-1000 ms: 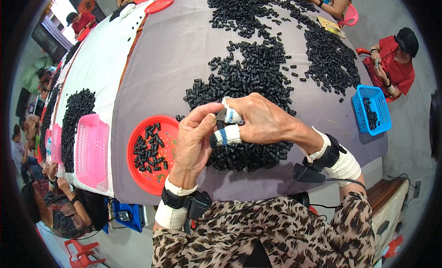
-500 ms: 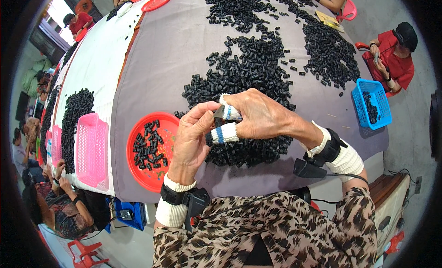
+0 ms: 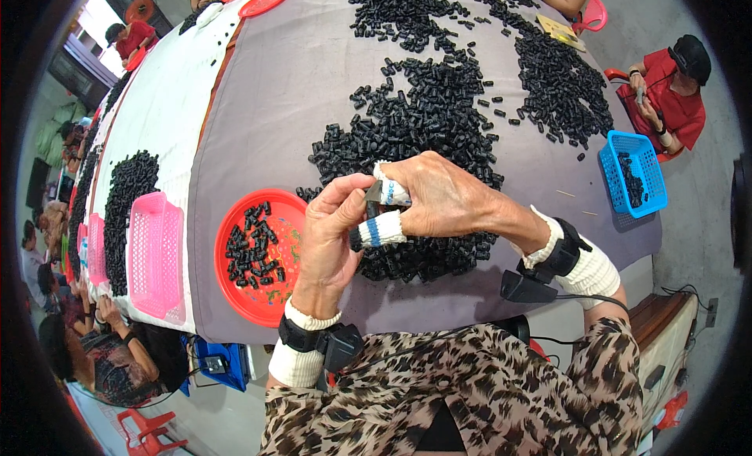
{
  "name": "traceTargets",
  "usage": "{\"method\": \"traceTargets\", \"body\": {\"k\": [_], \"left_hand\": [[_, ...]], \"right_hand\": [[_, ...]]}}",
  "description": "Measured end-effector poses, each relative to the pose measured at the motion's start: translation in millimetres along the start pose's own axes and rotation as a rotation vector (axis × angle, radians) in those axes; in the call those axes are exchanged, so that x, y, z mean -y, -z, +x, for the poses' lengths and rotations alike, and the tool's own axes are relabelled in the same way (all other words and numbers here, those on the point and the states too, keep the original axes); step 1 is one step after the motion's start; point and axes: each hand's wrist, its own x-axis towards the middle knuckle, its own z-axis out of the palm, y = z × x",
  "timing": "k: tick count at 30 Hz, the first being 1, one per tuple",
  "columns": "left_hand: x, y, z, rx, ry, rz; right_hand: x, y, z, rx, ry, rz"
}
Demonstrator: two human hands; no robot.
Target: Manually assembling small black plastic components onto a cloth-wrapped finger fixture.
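Above the near edge of a large heap of small black cylindrical parts (image 3: 427, 127), my two hands meet. My left hand (image 3: 327, 240) is closed, pinching one small black cylindrical part (image 3: 371, 210) between thumb and fingertips. My right hand (image 3: 450, 197) wears white knit finger covers, one with a blue stripe, on its thumb and a finger. Its fingers are closed on a small grey blade (image 3: 374, 192), which touches or nearly touches the pinched part; the exact contact is too small to see. Left of my hands lies a red round tray (image 3: 222, 256) with several black parts and coloured scraps.
A grey cloth covers the table (image 3: 258, 135). Pink baskets (image 3: 157, 256) stand at left, a blue basket (image 3: 662, 193) at right. Co-workers sit around, including a person in red (image 3: 677, 103) at right. More black parts (image 3: 560, 92) lie farther off. A cable runs from my right wrist.
My left wrist has shifted slightly to the right. Both hands keep their grip, with the blade still at the black part.
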Motion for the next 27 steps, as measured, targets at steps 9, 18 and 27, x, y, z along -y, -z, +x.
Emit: {"method": "traceTargets", "body": {"k": [9,18,27], "left_hand": [[4,-5,-2,-0.027,-0.028,-0.005],[4,-7,0,0.007,-0.026,-0.088],[10,2,0,0.023,-0.011,-0.144]], "right_hand": [[-10,-4,-2,-0.041,0.074,-0.025],[0,2,-3,-0.062,0.005,0.031],[-2,1,-2,-0.013,-0.023,0.027]]}}
